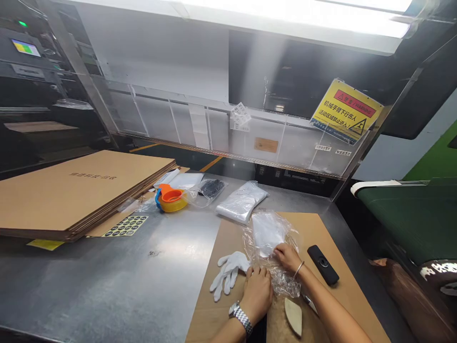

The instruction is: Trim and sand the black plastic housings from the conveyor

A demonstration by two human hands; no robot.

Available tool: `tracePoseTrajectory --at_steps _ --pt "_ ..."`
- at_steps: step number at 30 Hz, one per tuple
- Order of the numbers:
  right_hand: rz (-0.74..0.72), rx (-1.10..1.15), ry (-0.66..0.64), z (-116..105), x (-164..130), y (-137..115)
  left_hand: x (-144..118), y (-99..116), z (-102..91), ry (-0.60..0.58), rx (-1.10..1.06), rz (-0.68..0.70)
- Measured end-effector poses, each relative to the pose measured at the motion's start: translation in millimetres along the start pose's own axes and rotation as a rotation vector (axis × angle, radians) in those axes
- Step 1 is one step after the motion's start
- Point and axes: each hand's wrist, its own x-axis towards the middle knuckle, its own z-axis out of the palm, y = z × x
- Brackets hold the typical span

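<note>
My right hand (288,258), a bracelet at its wrist, pinches the lower right part of a clear plastic bag (267,233) that has white contents. Lower and to the left, my left hand (257,293), with a metal watch (240,318), has its fingers curled at the crumpled lower edge of the bag; what they hold, if anything, is hidden. A white glove (230,274) lies just left of it. Near my right forearm are a black oblong device (322,265) and a beige, leaf-shaped piece (293,317). Cardboard (207,305) lies beneath these.
Another plastic-wrapped packet (242,202) rests behind the bag. An orange and yellow tape dispenser (172,199) stands left of it. Flat cardboard boxes (85,190) are stacked at left, beside a sheet of round stickers (125,226). A green conveyor (410,209) is at right.
</note>
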Motion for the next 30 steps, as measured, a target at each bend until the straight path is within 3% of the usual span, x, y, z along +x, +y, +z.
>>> tracePoseTrajectory --at_steps 8,20,26,30 --pt "0.060 0.159 0.072 -12 -3 14 4 0 -1.0 0.016 -0.028 -0.013" --pt "0.064 0.318 -0.020 -20 -14 17 26 14 -10.9 0.157 -0.170 0.012" --pt "0.033 0.330 0.041 -33 -19 11 33 14 -14.0 0.247 -0.358 -0.040" --pt "-0.008 0.299 0.084 -30 -34 -9 35 16 -12.1 0.299 -0.571 -0.057"
